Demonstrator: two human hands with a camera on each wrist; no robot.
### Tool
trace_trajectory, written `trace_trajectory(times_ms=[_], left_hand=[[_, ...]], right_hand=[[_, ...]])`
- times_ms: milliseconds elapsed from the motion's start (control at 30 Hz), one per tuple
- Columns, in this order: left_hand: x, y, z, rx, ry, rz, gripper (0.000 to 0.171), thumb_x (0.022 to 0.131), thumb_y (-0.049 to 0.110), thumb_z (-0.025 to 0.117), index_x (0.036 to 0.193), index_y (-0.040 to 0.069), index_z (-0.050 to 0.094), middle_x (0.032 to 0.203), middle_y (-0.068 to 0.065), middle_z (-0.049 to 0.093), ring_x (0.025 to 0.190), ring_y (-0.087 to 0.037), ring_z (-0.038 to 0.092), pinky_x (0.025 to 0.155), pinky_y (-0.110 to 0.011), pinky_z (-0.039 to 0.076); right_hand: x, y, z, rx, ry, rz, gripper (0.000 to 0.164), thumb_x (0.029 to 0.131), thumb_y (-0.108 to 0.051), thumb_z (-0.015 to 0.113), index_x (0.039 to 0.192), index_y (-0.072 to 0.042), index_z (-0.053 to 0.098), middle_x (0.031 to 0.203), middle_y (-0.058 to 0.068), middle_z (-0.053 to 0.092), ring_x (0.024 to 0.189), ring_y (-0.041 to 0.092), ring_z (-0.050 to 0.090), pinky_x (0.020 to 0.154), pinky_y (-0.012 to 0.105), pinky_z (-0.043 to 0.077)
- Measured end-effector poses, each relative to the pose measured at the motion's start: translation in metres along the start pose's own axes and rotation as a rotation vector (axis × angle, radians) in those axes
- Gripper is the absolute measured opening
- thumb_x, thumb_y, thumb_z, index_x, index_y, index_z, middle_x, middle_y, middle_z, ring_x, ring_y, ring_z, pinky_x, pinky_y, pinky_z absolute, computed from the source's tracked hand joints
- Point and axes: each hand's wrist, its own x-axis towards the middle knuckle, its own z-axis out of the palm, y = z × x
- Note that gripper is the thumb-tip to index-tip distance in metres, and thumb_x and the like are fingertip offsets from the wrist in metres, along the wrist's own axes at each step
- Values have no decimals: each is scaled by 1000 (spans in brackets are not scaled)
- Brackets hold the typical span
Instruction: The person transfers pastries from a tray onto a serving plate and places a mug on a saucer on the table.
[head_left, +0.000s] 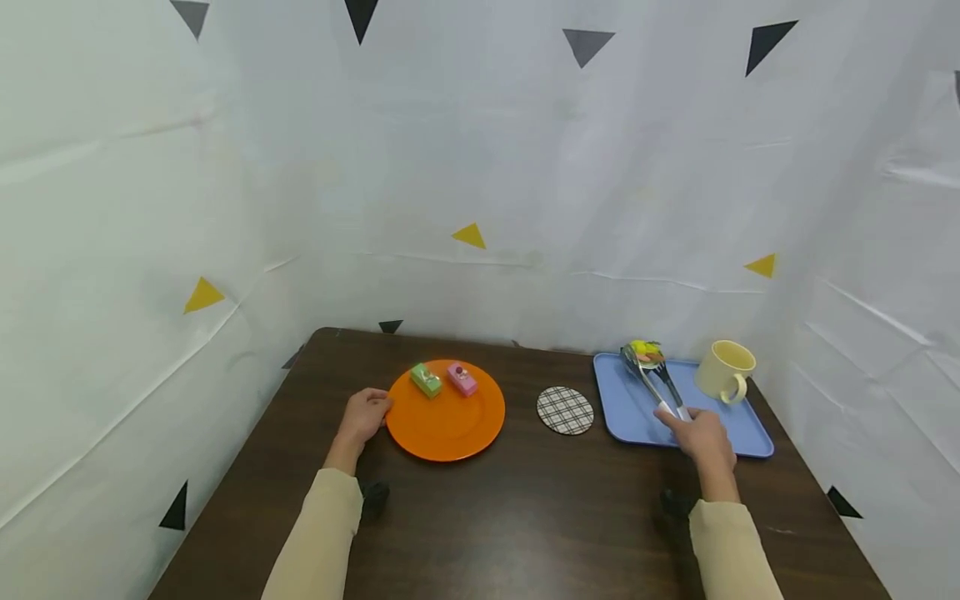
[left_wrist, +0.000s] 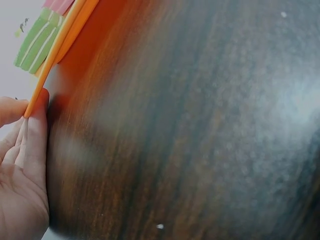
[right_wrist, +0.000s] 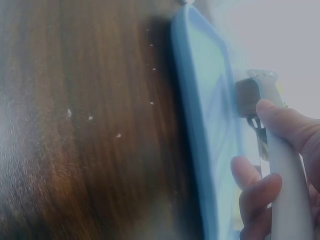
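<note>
My left hand (head_left: 366,414) pinches the left rim of an orange plate (head_left: 442,429), thumb above and fingers beneath in the left wrist view. Toward the plate's far side sit a green cake piece (head_left: 426,380) and a pink cake piece (head_left: 462,379). Over at the right, my right hand (head_left: 703,435) grips tongs (right_wrist: 287,185) with pale handles. Between the tongs' tips is a small cake piece with a yellow top (head_left: 645,350); its brown side (right_wrist: 247,97) shows in the right wrist view. It appears over the far left part of a blue tray (head_left: 626,417).
A yellow mug (head_left: 720,371) stands on the tray's right side. Between plate and tray lies a round checked coaster (head_left: 565,411). White cloth (head_left: 480,167) with coloured triangles hangs behind and beside the dark wooden table (head_left: 517,517).
</note>
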Motion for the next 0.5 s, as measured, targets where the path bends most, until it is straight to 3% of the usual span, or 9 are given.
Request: trace_trajectory(times_ms=[200,500], left_hand=[[-2,-2,2,9,-7,14,39,114,20,52,145,-3,57,146,-27,63,125,-35,66,107,-45,58],[-1,-3,0,13,-3,20,38,114,19,51,145,-3,57,146,-27,63,123,-33,67,102,-40,60]], right_hand=[[-9,3,-6,-4,22,-19,96,95,-72,65,152,4,50,123,28,62,107,42,56,84,55,46],[-18,5,-4,-1,32,-8,90,96,-69,67,149,4,54,109,23,60,102,39,55,80,50,43]])
